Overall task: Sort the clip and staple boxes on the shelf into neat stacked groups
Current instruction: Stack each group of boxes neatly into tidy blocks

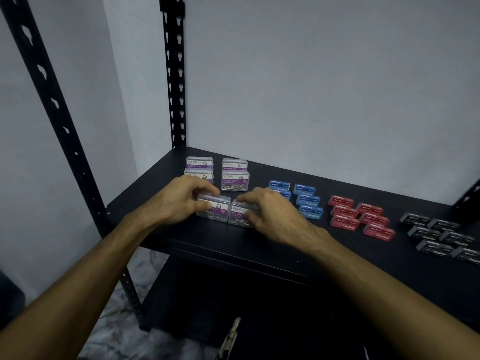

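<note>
Hands gripping two front paper clip boxes on the black shelf [259, 252].
Left hand [179, 200] curls round one clear paper clip box [217, 209]; right hand [272, 214] pinches its neighbour [239, 214], the two just beside each other. Behind stand four more clip boxes [235, 179]; blue staple boxes [307, 200], red staple boxes [363, 219] and black staple boxes [441, 235] lie rightward.
</note>
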